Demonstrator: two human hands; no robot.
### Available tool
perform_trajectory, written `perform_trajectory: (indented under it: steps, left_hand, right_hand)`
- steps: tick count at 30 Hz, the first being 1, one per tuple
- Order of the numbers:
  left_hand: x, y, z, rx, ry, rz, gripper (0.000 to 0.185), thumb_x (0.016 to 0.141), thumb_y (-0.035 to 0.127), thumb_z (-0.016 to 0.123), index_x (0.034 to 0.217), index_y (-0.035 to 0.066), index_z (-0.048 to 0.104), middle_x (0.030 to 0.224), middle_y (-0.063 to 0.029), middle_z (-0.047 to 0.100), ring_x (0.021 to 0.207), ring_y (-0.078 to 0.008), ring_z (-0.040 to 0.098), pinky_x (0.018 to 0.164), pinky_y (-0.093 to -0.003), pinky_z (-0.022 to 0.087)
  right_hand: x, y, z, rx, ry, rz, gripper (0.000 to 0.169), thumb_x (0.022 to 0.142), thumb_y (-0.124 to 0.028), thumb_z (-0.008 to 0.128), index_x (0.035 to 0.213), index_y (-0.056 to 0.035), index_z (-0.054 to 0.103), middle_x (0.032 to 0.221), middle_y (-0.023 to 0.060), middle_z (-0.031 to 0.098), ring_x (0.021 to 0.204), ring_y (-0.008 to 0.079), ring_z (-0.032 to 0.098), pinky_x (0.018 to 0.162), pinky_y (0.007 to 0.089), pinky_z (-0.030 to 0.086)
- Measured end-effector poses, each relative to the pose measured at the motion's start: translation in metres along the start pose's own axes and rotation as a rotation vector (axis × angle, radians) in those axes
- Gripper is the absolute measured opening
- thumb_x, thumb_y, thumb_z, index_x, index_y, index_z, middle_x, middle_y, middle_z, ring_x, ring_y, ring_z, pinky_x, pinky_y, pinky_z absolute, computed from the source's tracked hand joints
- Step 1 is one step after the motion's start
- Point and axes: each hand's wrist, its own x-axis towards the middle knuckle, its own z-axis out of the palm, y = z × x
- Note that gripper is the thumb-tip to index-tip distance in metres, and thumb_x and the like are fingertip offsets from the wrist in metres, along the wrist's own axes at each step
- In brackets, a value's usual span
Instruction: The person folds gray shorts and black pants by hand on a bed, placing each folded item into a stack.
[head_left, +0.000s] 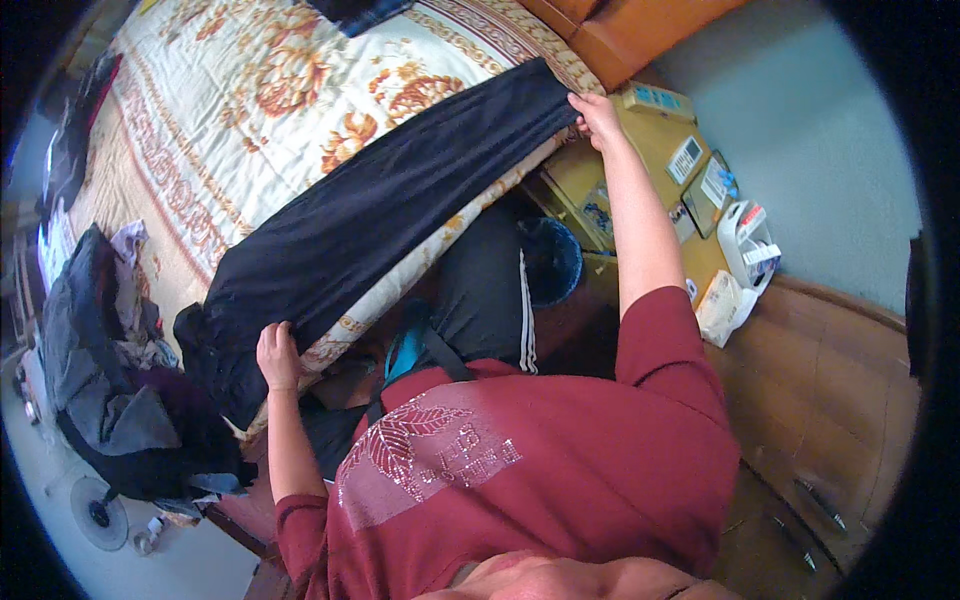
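A pair of black fabric trousers, or a similar long black garment, lies stretched along the near edge of the bed, on a cream floral bedspread. My right hand pinches its narrow far end between thumb and fingers, at the upper right. At the wider, bunched end on the left, my left hand grips the near edge of the cloth. The fingertips of the left hand are partly hidden by the fabric. Between the hands the cloth is flat with long creases.
A heap of dark clothes lies at the left. To the right stand a yellowish bedside cabinet bearing small boxes and a white plastic bag, and a blue bin beside my leg. A fan is at the lower left.
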Motion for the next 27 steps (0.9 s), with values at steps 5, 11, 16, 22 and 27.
perform_trajectory:
  steps: [5, 11, 16, 22, 27]
  left_hand:
    - [0.000, -0.001, -0.003, -0.041, -0.045, -0.056, 0.028, 0.070, 0.003, 0.057, 0.098, 0.005, 0.055, 0.090, -0.0117, 0.054, 0.084, -0.0294, 0.055, 0.073, -0.0379, 0.047]
    - [0.011, 0.006, -0.026, -0.086, -0.219, 0.002, 0.025, 0.072, 0.006, 0.059, 0.097, 0.005, 0.056, 0.084, -0.0120, 0.055, 0.079, -0.0296, 0.056, 0.068, -0.0373, 0.046]
    - [0.046, 0.017, -0.041, -0.281, -0.024, -0.149, 0.013, 0.080, 0.012, 0.061, 0.089, 0.003, 0.058, 0.083, -0.0113, 0.059, 0.076, -0.0285, 0.058, 0.066, -0.0353, 0.047]
    - [0.145, 0.010, -0.015, -0.056, 0.177, -0.181, 0.021, 0.080, 0.011, 0.061, 0.100, 0.008, 0.062, 0.098, -0.0103, 0.058, 0.096, -0.0285, 0.054, 0.082, -0.0370, 0.043]
    - [0.174, 0.000, 0.004, 0.076, 0.025, -0.092, 0.015, 0.079, 0.017, 0.061, 0.093, 0.013, 0.062, 0.092, -0.0049, 0.061, 0.088, -0.0225, 0.058, 0.083, -0.0368, 0.038]
  right_hand:
    - [-0.008, -0.006, -0.007, -0.032, -0.071, -0.003, 0.018, 0.083, -0.025, 0.065, 0.084, -0.0080, 0.058, 0.066, -0.0055, 0.048, 0.050, 0.0057, 0.037, 0.041, 0.0191, 0.028]
    - [-0.007, -0.010, -0.019, 0.271, -0.218, 0.190, 0.013, 0.083, -0.018, 0.065, 0.087, -0.0084, 0.056, 0.073, -0.0031, 0.052, 0.057, 0.0054, 0.047, 0.044, 0.0157, 0.039]
    - [-0.015, -0.012, -0.023, 0.040, -0.202, 0.156, 0.019, 0.083, -0.022, 0.065, 0.094, -0.0075, 0.059, 0.082, -0.0016, 0.059, 0.063, 0.0067, 0.054, 0.048, 0.0174, 0.044]
    - [-0.013, -0.021, 0.014, -1.046, 0.376, -0.760, 0.025, 0.077, -0.021, 0.066, 0.097, -0.0067, 0.061, 0.090, 0.0115, 0.060, 0.084, 0.0301, 0.058, 0.075, 0.0383, 0.047]
    - [-0.007, -0.023, 0.060, -1.228, 0.067, -1.092, 0.019, 0.076, -0.020, 0.065, 0.093, -0.0123, 0.062, 0.091, 0.0045, 0.058, 0.091, 0.0246, 0.056, 0.076, 0.0374, 0.047]
